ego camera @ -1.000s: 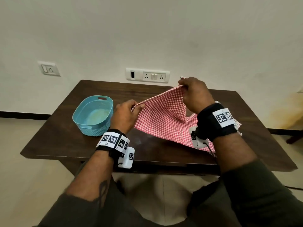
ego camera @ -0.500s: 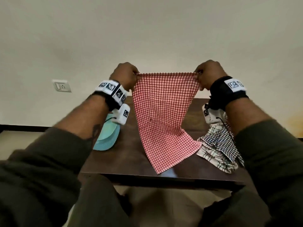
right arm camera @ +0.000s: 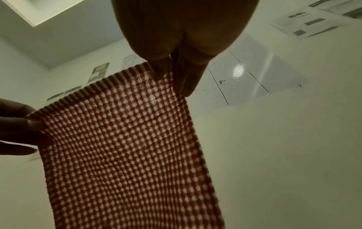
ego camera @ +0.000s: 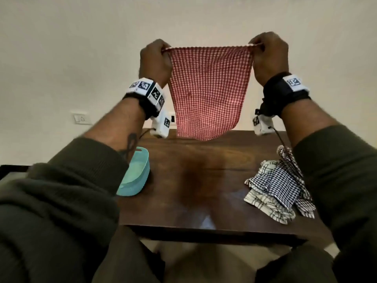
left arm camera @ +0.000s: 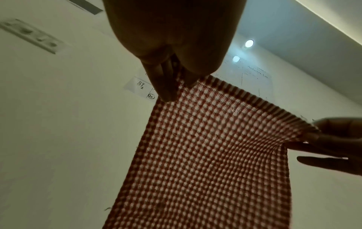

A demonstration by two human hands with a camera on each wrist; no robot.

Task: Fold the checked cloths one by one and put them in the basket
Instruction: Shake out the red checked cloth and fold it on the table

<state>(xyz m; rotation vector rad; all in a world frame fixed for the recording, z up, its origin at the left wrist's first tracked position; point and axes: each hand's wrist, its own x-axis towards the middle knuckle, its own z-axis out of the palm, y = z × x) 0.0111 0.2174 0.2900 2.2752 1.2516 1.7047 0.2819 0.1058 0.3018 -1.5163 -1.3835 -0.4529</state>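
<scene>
A red-and-white checked cloth (ego camera: 208,86) hangs flat in the air above the far half of the wooden table (ego camera: 195,180). My left hand (ego camera: 163,53) pinches its top left corner and my right hand (ego camera: 256,48) pinches its top right corner, so the top edge is stretched straight. The left wrist view shows the left hand (left arm camera: 176,86) pinching the cloth (left arm camera: 211,162); the right wrist view shows the right hand (right arm camera: 170,74) pinching the cloth (right arm camera: 127,147). A teal basket (ego camera: 136,176) stands on the table's left, partly behind my left sleeve.
A heap of other checked cloths (ego camera: 279,186), black-and-white and lined, lies on the table's right side, partly under my right arm. A wall with a switch plate (ego camera: 80,118) stands behind the table.
Both hands have lifted the red cloth off the table, moved apart and raised it further; it now hangs clear of the tabletop.
</scene>
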